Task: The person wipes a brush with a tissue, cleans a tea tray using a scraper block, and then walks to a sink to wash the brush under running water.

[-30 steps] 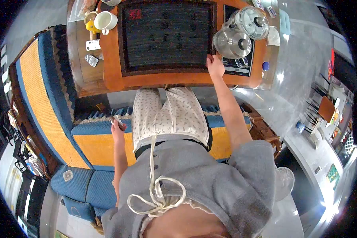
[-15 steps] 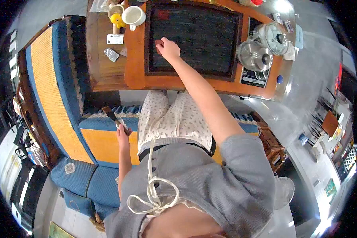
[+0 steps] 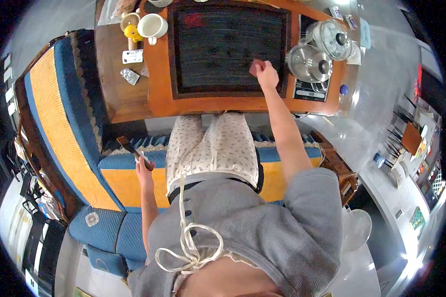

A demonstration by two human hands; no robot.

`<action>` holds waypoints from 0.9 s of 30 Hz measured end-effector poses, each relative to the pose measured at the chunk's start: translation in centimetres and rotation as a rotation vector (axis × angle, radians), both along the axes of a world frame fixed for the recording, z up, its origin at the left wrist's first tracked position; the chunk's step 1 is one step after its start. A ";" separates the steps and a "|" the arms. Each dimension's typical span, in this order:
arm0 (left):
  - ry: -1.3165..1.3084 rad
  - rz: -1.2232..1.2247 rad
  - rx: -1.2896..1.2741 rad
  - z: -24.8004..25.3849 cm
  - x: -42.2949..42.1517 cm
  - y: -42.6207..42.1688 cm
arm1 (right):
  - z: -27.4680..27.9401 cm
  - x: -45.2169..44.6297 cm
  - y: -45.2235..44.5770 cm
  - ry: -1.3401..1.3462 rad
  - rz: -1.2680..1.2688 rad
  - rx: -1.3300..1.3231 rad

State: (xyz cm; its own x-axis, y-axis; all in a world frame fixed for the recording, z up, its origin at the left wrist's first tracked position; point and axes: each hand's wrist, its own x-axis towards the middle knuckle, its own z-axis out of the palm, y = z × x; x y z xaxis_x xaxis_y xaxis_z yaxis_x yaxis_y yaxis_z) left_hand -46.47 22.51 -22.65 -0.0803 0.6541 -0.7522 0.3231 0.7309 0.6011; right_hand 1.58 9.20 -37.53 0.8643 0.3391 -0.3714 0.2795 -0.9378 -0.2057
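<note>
Over the dark glass panel (image 3: 223,54) set in the wooden table, my right hand (image 3: 267,76) is closed on a small reddish-brown pad (image 3: 256,67). The pad lies against the panel's lower right part. My left hand (image 3: 144,171) hangs low at the left, beside the blue seat, wrapped round a brush (image 3: 127,144) with a brown head pointing up and left. A bit of white tissue (image 3: 140,158) shows between those fingers. What the pad is made of cannot be made out.
White mug (image 3: 152,25), yellow duck figure (image 3: 133,33), white card (image 3: 132,57) and silver packet (image 3: 130,76) sit on the table's left. Steel pot (image 3: 307,62) and glass-lidded pot (image 3: 329,39) stand right of the panel. A blue cushioned sofa (image 3: 91,222) runs along the left.
My right hand has swept the pad from the panel's left side across to its lower right. My left hand still holds the brush low at the side. The view has shifted slightly.
</note>
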 end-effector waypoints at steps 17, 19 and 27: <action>-0.023 -0.034 -0.065 -1.2 4.0 -0.9 | 3.8 -5.6 7.4 0.371 -0.070 0.491; -0.023 -0.002 -0.056 -1.5 3.0 -0.7 | 1.8 -6.8 12.0 0.415 -0.051 0.469; 0.058 0.022 -0.042 0.4 0.3 -1.1 | 0.4 -6.2 18.5 0.278 0.117 0.367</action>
